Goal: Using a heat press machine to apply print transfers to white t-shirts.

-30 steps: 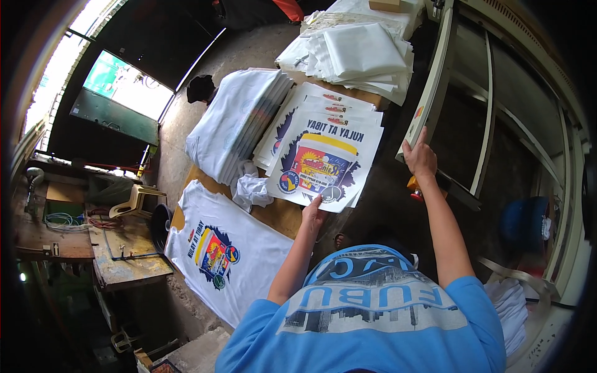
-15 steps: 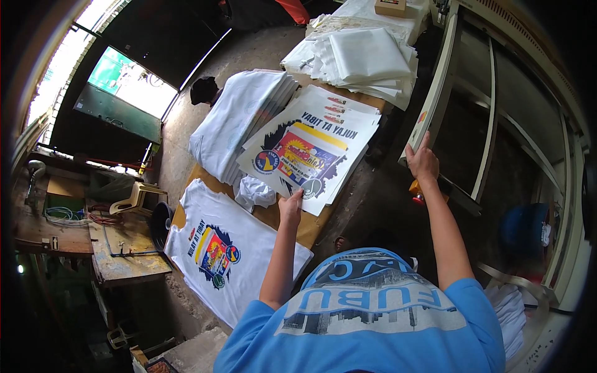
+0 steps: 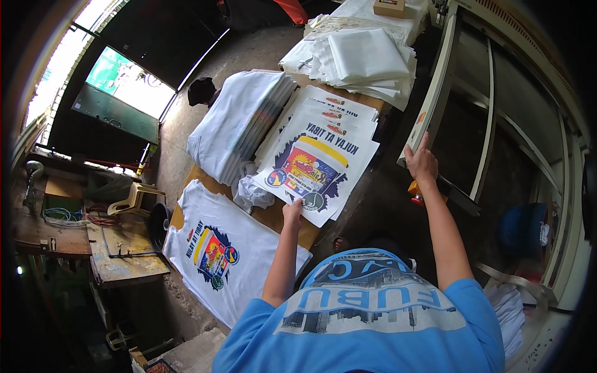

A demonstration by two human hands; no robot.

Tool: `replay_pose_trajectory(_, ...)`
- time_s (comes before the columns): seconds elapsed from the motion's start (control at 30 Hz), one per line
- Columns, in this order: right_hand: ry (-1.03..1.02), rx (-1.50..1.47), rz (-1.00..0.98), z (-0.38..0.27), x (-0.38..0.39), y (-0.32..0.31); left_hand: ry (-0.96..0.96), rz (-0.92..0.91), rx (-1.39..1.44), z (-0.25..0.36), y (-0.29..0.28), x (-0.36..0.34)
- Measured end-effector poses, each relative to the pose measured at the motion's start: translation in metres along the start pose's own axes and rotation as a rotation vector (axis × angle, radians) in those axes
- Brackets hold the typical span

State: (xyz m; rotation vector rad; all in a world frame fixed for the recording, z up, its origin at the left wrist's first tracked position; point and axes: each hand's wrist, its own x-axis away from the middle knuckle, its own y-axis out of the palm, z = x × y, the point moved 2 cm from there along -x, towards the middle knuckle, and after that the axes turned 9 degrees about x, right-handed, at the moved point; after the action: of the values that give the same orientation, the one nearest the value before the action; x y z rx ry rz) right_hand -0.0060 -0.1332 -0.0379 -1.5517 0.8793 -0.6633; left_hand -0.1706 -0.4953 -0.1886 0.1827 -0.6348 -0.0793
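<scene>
My left hand (image 3: 293,212) pinches the near edge of a white printed transfer sheet (image 3: 348,152), which carries a mirrored colour design with a yellow band. This sheet lies over a stack of similar sheets (image 3: 311,99), whose upper parts show beyond it. To the left of that hand, a white T-shirt (image 3: 242,283) with a matching design is spread flat. My right hand (image 3: 422,164) grips the near end of a pale metal frame bar (image 3: 435,102) on a large machine, its thumb and a finger on either side of the bar.
Folded white shirts (image 3: 227,118) stand piled left of the sheets, a crumpled white cloth (image 3: 251,191) beside them. White sheets (image 3: 367,56) are heaped at the far end of the brown-topped table (image 3: 309,235). A red knob (image 3: 417,199) sits below my right hand. A plastic chair (image 3: 138,198) stands left.
My left hand has drawn the top printed sheet toward me and slightly right, baring more of the sheets beneath. My right hand stays on the frame bar.
</scene>
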Motion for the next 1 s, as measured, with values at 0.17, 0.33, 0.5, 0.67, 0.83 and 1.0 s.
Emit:
replay_pose_trajectory(0.17,-0.006,-0.004,0.009,0.002,0.000,0.000,0.025,0.086,0.035,-0.001,-0.005,0.001)
replay_pose_trajectory(0.33,-0.014,-0.014,0.001,-0.001,0.000,0.000,0.281,0.198,0.008,-0.002,-0.018,-0.002)
replay_pose_trajectory(0.5,-0.014,-0.002,0.010,0.002,0.000,0.001,0.358,0.264,-0.163,0.006,-0.018,-0.005)
replay_pose_trajectory(0.67,-0.024,-0.006,0.014,0.001,0.001,0.001,0.404,0.237,-0.273,0.015,-0.018,-0.011)
replay_pose_trajectory(0.83,-0.016,-0.005,0.006,0.000,0.001,0.002,0.319,0.299,-0.375,0.024,-0.016,-0.011)
replay_pose_trajectory(1.0,-0.007,-0.010,0.001,0.002,0.000,0.000,0.332,0.395,-0.528,0.027,-0.015,0.002)
